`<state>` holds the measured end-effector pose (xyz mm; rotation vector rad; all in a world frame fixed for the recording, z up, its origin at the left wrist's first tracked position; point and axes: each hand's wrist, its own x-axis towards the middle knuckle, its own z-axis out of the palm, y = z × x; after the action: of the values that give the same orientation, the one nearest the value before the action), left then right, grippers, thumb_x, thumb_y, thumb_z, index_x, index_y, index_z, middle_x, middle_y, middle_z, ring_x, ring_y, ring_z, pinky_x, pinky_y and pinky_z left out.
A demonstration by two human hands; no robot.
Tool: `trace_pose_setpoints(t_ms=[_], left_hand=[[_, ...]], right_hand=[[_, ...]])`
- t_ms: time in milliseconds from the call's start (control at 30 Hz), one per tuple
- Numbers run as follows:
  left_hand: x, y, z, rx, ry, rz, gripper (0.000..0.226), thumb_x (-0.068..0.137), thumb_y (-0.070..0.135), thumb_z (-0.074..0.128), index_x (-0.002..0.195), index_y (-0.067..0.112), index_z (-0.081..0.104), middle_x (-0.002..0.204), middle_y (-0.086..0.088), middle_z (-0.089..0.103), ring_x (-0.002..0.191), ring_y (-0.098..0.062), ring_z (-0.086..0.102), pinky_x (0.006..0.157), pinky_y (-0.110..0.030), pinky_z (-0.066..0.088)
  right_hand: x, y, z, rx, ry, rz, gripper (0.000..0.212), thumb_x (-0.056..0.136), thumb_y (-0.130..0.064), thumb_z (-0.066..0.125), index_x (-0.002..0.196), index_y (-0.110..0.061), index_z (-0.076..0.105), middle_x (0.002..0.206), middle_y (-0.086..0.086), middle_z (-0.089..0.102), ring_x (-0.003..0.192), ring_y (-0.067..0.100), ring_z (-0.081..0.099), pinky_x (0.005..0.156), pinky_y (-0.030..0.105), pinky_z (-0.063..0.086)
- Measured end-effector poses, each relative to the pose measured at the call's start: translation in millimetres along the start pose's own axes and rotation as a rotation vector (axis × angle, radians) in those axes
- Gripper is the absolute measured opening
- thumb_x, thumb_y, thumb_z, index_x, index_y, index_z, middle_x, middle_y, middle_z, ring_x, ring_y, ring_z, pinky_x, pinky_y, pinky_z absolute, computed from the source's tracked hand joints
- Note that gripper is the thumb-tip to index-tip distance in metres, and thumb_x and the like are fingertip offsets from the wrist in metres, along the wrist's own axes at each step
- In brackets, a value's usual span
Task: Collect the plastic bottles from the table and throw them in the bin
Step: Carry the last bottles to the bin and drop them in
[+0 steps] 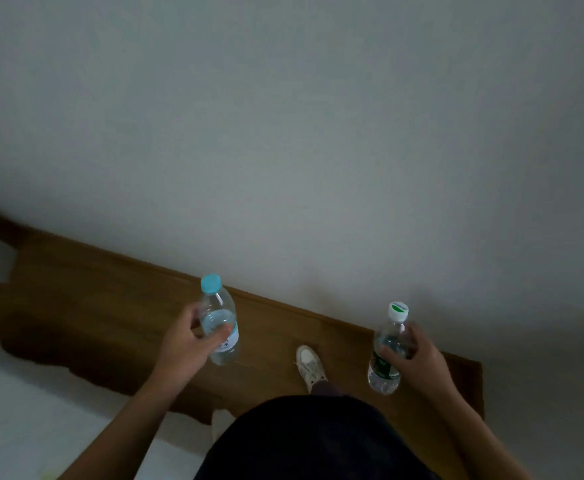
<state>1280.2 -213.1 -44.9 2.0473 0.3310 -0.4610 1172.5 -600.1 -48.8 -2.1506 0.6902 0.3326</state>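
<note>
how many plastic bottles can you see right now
2. The blue-capped bottle is held in the left hand; the green-labelled bottle is held in the right hand. Others may lie out of view.

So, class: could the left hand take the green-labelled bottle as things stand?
Probably not: the left hand is full, gripping the blue-capped bottle, while the right hand grips the green-labelled bottle.

Bare forearms, dark top (311, 441), white lace-up shoe (310, 367), purplish trouser cuff (325, 389)
</note>
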Motion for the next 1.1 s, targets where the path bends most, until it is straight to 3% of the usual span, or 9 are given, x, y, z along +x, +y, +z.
trace_pose_setpoints(t_ms=[67,133,200,267,400,600,767,967,1100], left_hand=[[12,-3,-11,-0.040,0.041,-0.071,0.056,0.077,0.035,0.083,0.126,0.026,0.057,0.115,0.007,0.068,0.105,-0.015,0.067,0.078,-0.033,0.059],[11,-13,-25,-0.059,0.107,-0.127,0.067,0.071,0.050,0.084,0.126,0.023,0.057,0.114,0.003,0.069,0.102,-0.017,0.070,0.080,-0.037,0.060],[4,-26,-37,-0.113,0.237,-0.208,0.085,0.058,0.067,0.082,0.125,0.020,0.058,0.113,0.001,0.071,0.100,-0.019,0.071,0.083,-0.045,0.062],[-10,-41,-46,-0.153,0.362,-0.295,0.082,0.063,0.064,0.081,0.125,0.015,0.058,0.114,-0.002,0.071,0.097,-0.022,0.072,0.081,-0.043,0.061],[-45,-70,-60,-0.198,0.614,-0.518,0.081,0.069,0.063,0.079,0.129,0.012,0.056,0.117,-0.009,0.070,0.101,-0.029,0.068,0.085,-0.043,0.055],[-73,-109,-83,-0.425,0.823,-0.746,0.078,0.067,0.051,0.080,0.128,0.009,0.056,0.118,-0.016,0.072,0.100,-0.031,0.068,0.085,-0.043,0.051],[-58,-142,-136,-0.492,0.883,-0.804,0.079,0.061,0.056,0.073,0.125,0.012,0.056,0.114,-0.013,0.072,0.095,-0.028,0.068,0.082,-0.040,0.050],[-10,-174,-238,-0.456,0.882,-0.754,0.063,0.082,0.037,0.081,0.132,0.009,0.054,0.124,-0.016,0.069,0.107,-0.032,0.067,0.084,-0.040,0.052],[31,-170,-307,-0.439,0.884,-0.668,0.071,0.078,0.050,0.080,0.132,0.012,0.054,0.125,-0.011,0.068,0.111,-0.029,0.066,0.093,-0.045,0.054]], right_hand=[[41,-32,1,-0.010,-0.085,-0.045,0.072,0.079,-0.044,0.076,0.138,-0.019,0.045,0.133,0.007,0.061,0.117,0.029,0.063,0.087,0.040,0.055],[77,-67,7,-0.012,-0.172,-0.090,0.082,0.068,-0.060,0.074,0.135,-0.021,0.048,0.128,0.004,0.063,0.116,0.026,0.063,0.090,0.039,0.056],[109,-103,21,-0.057,-0.275,-0.164,0.071,0.071,-0.053,0.079,0.129,-0.022,0.052,0.121,0.001,0.066,0.111,0.023,0.066,0.089,0.034,0.056],[135,-139,42,-0.130,-0.384,-0.242,0.062,0.076,-0.041,0.081,0.129,-0.023,0.053,0.120,-0.003,0.067,0.110,0.020,0.067,0.091,0.034,0.056],[164,-211,100,-0.240,-0.585,-0.383,0.071,0.072,-0.045,0.083,0.132,-0.024,0.051,0.128,-0.005,0.064,0.115,0.019,0.064,0.096,0.040,0.056],[171,-326,214,-0.354,-0.813,-0.554,0.070,0.076,-0.042,0.083,0.135,-0.029,0.048,0.134,-0.006,0.061,0.122,0.022,0.059,0.102,0.048,0.053],[166,-403,296,-0.404,-0.839,-0.639,0.068,0.077,-0.039,0.082,0.135,-0.028,0.047,0.135,-0.005,0.061,0.123,0.023,0.059,0.102,0.049,0.052],[169,-468,362,-0.434,-0.796,-0.646,0.067,0.078,-0.038,0.081,0.135,-0.022,0.049,0.130,-0.003,0.062,0.118,0.021,0.061,0.099,0.042,0.053],[182,-503,394,-0.435,-0.765,-0.607,0.069,0.075,-0.039,0.083,0.133,-0.020,0.051,0.126,-0.003,0.064,0.112,0.019,0.063,0.092,0.036,0.054]])
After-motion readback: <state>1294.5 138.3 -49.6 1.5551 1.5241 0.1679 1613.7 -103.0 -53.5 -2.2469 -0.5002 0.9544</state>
